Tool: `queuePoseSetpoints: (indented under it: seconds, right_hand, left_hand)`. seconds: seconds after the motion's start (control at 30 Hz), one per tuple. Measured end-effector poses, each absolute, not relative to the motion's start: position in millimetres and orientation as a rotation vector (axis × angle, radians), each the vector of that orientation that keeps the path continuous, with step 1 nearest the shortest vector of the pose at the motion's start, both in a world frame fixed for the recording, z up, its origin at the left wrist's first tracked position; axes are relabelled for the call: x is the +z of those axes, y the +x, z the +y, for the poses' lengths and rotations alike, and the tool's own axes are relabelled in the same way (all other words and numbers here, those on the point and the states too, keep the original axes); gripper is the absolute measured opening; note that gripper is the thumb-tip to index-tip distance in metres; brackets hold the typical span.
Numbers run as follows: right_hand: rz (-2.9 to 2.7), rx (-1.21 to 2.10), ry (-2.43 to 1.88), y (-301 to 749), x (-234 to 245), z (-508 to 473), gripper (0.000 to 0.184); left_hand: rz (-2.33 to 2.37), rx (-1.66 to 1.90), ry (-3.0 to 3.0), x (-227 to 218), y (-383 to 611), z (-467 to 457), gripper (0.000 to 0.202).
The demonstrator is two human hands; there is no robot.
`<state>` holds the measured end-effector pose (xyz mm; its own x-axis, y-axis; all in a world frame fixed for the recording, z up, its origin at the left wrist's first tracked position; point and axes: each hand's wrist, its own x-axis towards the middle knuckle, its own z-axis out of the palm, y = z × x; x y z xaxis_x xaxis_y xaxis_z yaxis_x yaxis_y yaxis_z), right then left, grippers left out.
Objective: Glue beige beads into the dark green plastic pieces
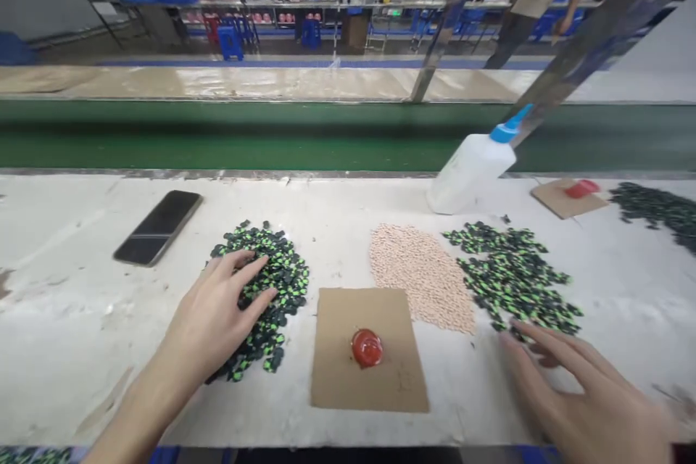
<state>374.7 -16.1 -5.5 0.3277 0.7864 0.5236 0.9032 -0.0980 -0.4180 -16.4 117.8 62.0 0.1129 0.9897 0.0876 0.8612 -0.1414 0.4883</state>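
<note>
My left hand [220,308] rests over a pile of small black-and-green pieces [286,272], its fingers spread and touching them. My right hand [581,384], slightly blurred, is at the near edge of a second pile of black-and-green pieces [516,272]. Its thumb and index fingertips are close together there; what lies between them is too small to make out. Between my hands lies a square of brown cardboard [370,391] with a glossy red blob [367,348] on it. A heap of tiny pale pink pieces [421,272] sits just beyond, touching the right-hand pile.
A white squeeze bottle [470,170] with a blue nozzle stands at the back. A phone [157,228] lies at the left. Farther right are another cardboard piece [560,201] with a red item and a dark pile [657,210]. Beyond the green strip [272,138], a person [536,0] stands.
</note>
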Motion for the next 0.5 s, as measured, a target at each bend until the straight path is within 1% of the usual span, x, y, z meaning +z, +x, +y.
queuePoseSetpoints:
  seconds: [0.03, 0.07, 0.2, 0.27, 0.43, 0.5]
  right_hand:
    - [-1.541, -0.314, -1.895, 364.2, 1.2, -7.0, 0.022]
    - [-1.616, -0.329, -1.846, 354.5, 6.7, 3.1, 0.022]
    - [-1.898, -0.182, -1.73, 328.8, 15.1, 42.9, 0.031]
    - [-1.978, -0.11, -1.718, 322.4, 14.1, 58.3, 0.033]
    - [-2.092, -0.017, -1.677, 317.6, 9.7, 79.1, 0.033]
    - [-2.094, -0.006, -1.664, 319.0, 8.8, 82.0, 0.034]
  left_hand:
    - [1.808, 0.564, 2.098, 58.3, -12.2, 113.2, 0.043]
    - [1.801, 0.565, 2.109, 55.1, -8.5, 110.2, 0.041]
    - [1.743, 0.643, 2.103, 50.1, -2.7, 112.1, 0.038]
    - [1.71, 0.705, 2.054, 50.5, -3.7, 115.3, 0.035]
    - [1.673, 0.961, 1.746, 52.7, -6.0, 113.7, 0.015]
    - [1.645, 1.051, 1.544, 55.1, -4.4, 109.3, 0.013]
